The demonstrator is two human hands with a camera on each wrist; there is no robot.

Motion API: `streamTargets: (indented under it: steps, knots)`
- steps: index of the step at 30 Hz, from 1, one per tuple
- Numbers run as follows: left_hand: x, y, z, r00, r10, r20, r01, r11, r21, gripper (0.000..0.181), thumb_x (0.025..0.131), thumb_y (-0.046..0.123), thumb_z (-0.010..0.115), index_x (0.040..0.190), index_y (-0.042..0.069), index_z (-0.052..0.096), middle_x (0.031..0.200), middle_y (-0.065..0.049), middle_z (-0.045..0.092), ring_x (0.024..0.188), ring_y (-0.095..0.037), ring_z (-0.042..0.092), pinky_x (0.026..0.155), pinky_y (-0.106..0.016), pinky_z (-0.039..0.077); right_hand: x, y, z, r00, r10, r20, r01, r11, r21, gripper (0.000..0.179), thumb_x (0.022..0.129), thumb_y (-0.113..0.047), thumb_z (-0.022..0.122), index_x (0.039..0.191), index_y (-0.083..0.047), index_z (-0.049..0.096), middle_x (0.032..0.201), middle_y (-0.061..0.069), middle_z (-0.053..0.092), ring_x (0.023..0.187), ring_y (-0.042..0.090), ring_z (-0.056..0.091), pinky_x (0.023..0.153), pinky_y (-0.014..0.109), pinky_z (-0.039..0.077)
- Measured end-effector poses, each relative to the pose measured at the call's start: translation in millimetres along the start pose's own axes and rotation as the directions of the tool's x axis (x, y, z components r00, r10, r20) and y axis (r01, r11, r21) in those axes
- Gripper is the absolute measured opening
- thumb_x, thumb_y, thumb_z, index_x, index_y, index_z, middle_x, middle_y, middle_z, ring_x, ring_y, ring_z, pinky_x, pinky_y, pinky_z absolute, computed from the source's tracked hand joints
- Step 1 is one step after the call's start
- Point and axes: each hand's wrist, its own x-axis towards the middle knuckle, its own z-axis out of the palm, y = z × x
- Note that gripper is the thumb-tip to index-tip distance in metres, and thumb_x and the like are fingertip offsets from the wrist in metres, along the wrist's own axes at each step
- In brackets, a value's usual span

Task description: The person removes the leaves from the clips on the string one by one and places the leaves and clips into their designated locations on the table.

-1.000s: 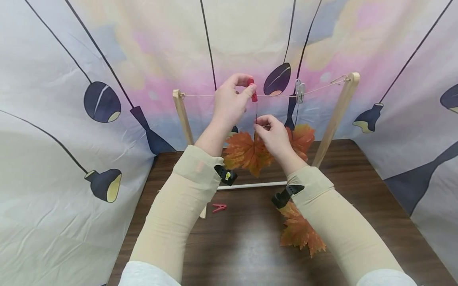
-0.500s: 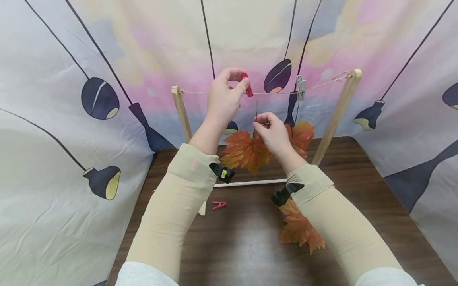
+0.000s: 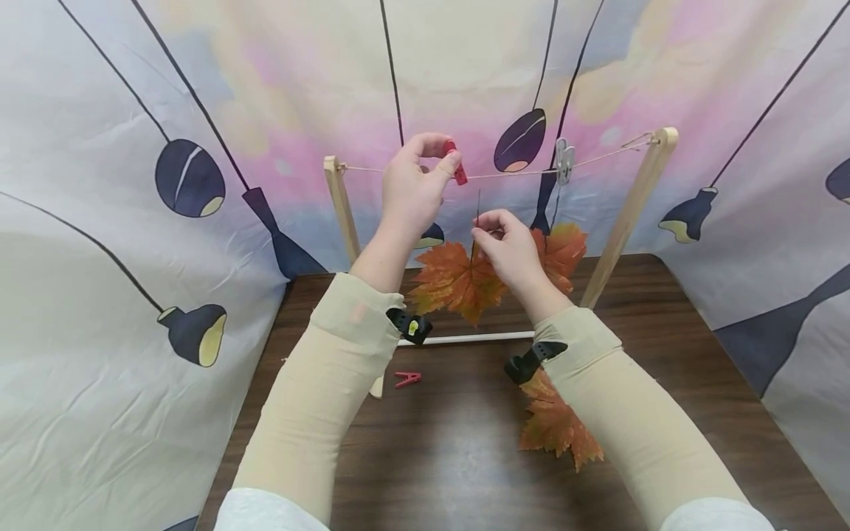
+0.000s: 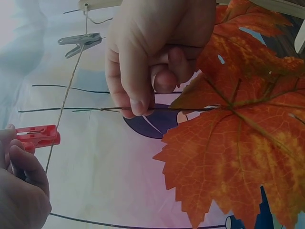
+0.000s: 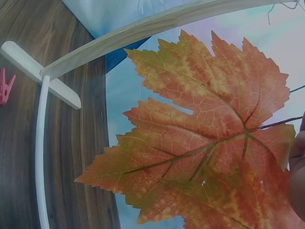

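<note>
My left hand (image 3: 415, 181) pinches a red clothespin (image 3: 455, 164) between thumb and fingers. The clothespin's lower end is right at the string (image 3: 511, 175), which it overlaps in the left wrist view. Lower and to the right, my right hand (image 3: 510, 245) pinches the thin dark stem of an orange artificial maple leaf (image 3: 458, 279) with thumb and index finger. The stem's tip points up, below the string and to the right of the clothespin. In the right wrist view the leaf (image 5: 209, 143) spreads wide, with only a bit of my right hand (image 5: 298, 167) at the edge.
A grey clothespin (image 3: 564, 162) on the string holds another maple leaf (image 3: 563, 254). Wooden posts (image 3: 627, 214) carry the string, and a white rod (image 3: 474, 338) runs between them low down. On the table (image 3: 438, 457) lie a red clothespin (image 3: 407, 379) and a maple leaf (image 3: 558, 428).
My left hand has shifted left with the red clothespin, which stood right over the stem tip and is now apart from it. My right hand has hardly moved.
</note>
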Motion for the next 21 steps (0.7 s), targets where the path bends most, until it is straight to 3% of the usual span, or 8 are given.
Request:
streamTargets:
  steps: [10,21]
  knots:
    - [-2.6,-1.3,-7.2,0.999,0.033,-0.031,-0.035,0.998,-0.057,0.027,0.09,0.024,0.064,0.114,0.011,0.061,0.104,0.001,0.06,0.058,-0.022,0.048,0.052,-0.027,0.045,-1.6,0.6,1.4,1.0,-0.014,0.009,0.014,1.0,-0.013,0.017,0.092,-0.013,0.06,0.105,-0.002,0.059,0.093,0.008,0.057,0.064,0.018,0.054,0.059,0.025,0.048]
    - [-4.6,0.3,-12.5,0.997,0.023,-0.075,-0.033,0.99,-0.14,0.029,0.089,0.019,0.064,0.115,0.006,0.06,0.106,-0.005,0.059,0.054,-0.016,0.044,0.051,-0.024,0.041,-4.1,0.9,-0.1,1.0,-0.016,0.026,0.016,1.0,-0.022,0.019,0.092,-0.014,0.06,0.106,-0.002,0.058,0.094,0.007,0.056,0.067,0.02,0.053,0.059,0.024,0.046]
